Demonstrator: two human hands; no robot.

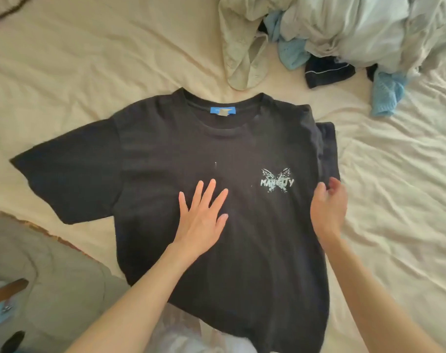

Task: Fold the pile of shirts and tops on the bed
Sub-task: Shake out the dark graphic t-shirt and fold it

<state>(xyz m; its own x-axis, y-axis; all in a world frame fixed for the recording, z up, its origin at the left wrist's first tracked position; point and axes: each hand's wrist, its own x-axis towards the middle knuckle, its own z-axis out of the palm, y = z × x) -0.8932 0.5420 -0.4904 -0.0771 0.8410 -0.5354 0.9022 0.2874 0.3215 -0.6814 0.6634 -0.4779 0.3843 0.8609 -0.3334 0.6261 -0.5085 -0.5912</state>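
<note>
A black T-shirt (191, 154) lies spread out in the middle of the frame on the bed (64, 59), front side up, with its neck toward the top of the frame. It has a blue label (222, 110) inside the neck and a pale butterfly print (276, 180) on the chest. The left hand (201, 217) lies flat on the middle of the shirt with its fingers straight and spread. It holds nothing; it looks like it is pressing the cloth down so the shirt does not slide. The right hand (327, 207) is at the right edge of the shirt, where the sleeve (327, 149) is already tucked under or folded in. Its fingers are curled near that edge, but the hand is blurry, so I cannot tell if this grip has hold of the cloth or is just close to it. My guess is that it is there to fold the right side over. The other sleeve at the left of the frame is still spread out flat. The pile of shirts and tops (344, 34) waits in a heap at the upper right of the frame, apart from the black shirt, so most of the folding looks not yet done.
</note>
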